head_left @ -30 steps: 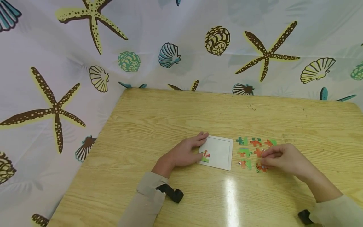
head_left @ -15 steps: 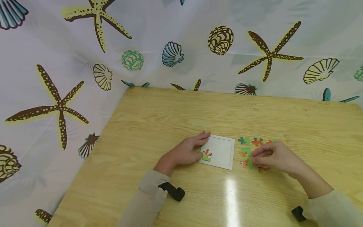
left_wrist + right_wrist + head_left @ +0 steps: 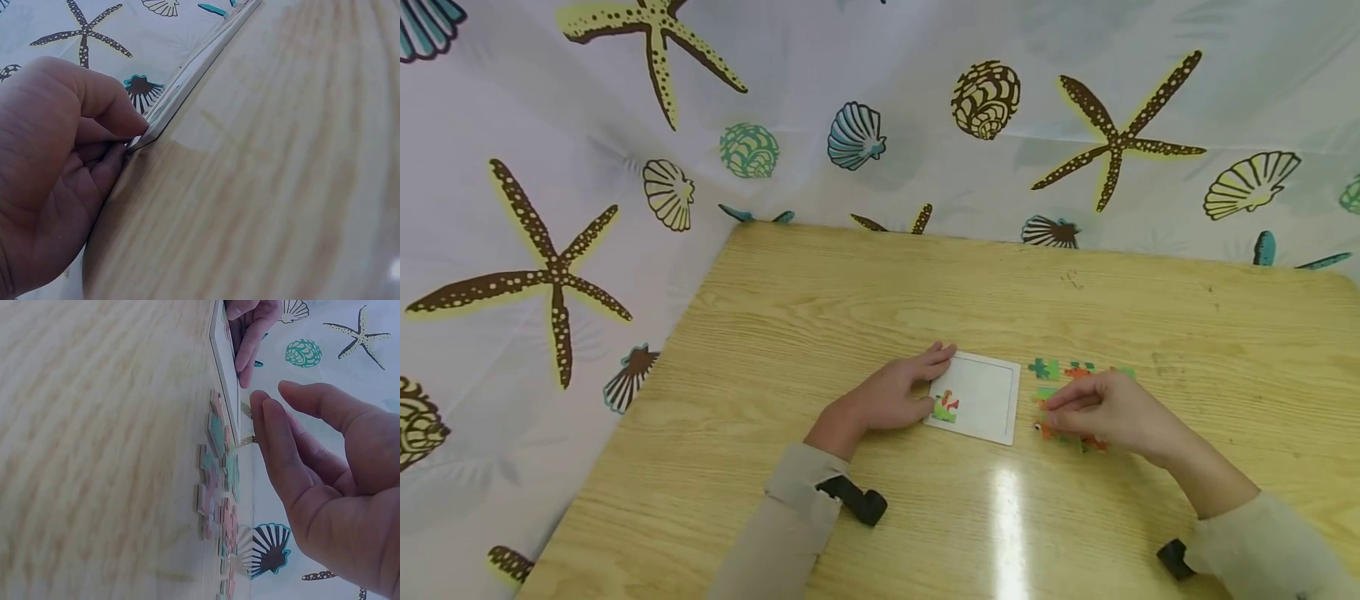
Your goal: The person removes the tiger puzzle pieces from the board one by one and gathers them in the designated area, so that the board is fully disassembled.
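A white square puzzle tray [image 3: 981, 392] lies on the table, with one red and green puzzle piece [image 3: 947, 407] inside its near left corner. My left hand [image 3: 891, 398] holds the tray's left edge; its thumb lies beside that piece and the fingers reach the far left corner. In the left wrist view, the thumb touches the tray's rim [image 3: 164, 115]. Over the loose puzzle pieces [image 3: 1043, 368] to the right of the tray hovers my right hand [image 3: 1108, 412]. In the right wrist view, its thumb and fingers [image 3: 278, 444] are apart with nothing between them. The hand covers several pieces.
The wooden table [image 3: 820, 292] extends around the tray. A white cloth [image 3: 910, 67] printed with shells and starfish hangs behind it and along the left. Each sleeve carries a black wrist mount, such as the left mount [image 3: 857, 500].
My right hand has moved left across the loose pieces, from the right-hand column toward the column nearest the tray. My left hand stays at the tray's left edge.
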Demonstrator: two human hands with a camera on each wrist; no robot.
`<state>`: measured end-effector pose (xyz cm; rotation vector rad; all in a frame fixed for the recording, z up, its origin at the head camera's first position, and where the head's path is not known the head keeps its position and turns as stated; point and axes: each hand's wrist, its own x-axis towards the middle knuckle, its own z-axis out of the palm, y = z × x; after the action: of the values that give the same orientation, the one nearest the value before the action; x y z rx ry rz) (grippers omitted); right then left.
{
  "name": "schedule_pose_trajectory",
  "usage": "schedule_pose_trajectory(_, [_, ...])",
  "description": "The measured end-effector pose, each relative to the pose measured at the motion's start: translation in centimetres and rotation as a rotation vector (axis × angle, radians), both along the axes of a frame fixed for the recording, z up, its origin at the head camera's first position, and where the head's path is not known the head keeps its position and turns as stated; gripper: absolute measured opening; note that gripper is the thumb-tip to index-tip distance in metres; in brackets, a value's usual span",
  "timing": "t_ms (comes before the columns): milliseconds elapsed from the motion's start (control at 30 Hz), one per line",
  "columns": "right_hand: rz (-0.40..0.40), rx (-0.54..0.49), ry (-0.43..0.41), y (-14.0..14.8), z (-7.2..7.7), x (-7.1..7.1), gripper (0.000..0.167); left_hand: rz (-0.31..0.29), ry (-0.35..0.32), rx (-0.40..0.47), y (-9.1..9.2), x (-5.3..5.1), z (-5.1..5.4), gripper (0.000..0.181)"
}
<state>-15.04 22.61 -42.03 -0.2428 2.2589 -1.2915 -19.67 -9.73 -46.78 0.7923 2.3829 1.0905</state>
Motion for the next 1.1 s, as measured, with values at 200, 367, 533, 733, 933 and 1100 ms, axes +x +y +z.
schedule_pose_trajectory(200, [0.002,-0.013,0.020,-0.6,-0.1,-0.1,0.035,-0.011,0.009,0.008,-0.1,0.0,-0.2,0.064])
schedule_pose_trajectory(367, [-0.008,-0.043,0.032,-1.3,-0.4,0.0,0.036,0.002,0.005,0.014,-0.3,0.0,-0.1,0.064])
schedule_pose_trajectory(533, [-0.008,-0.069,0.041,-2.2,-0.5,0.0,0.035,-0.006,0.008,0.021,-0.3,0.1,0.0,0.064])
schedule_pose_trajectory(733, [-0.003,-0.064,0.044,-3.7,-0.5,-0.4,0.032,0.009,0.016,0.001,-0.3,0.1,0.1,0.064])
schedule_pose_trajectory(933, [-0.005,-0.042,0.045,-4.5,-0.4,-0.5,0.029,-0.009,0.030,-0.002,-0.1,0.0,0.0,0.064])
schedule_pose_trajectory(1100, [0.008,-0.063,0.040,-5.5,-0.5,-0.7,0.030,-0.009,0.029,-0.009,0.0,-0.1,0.0,0.064])
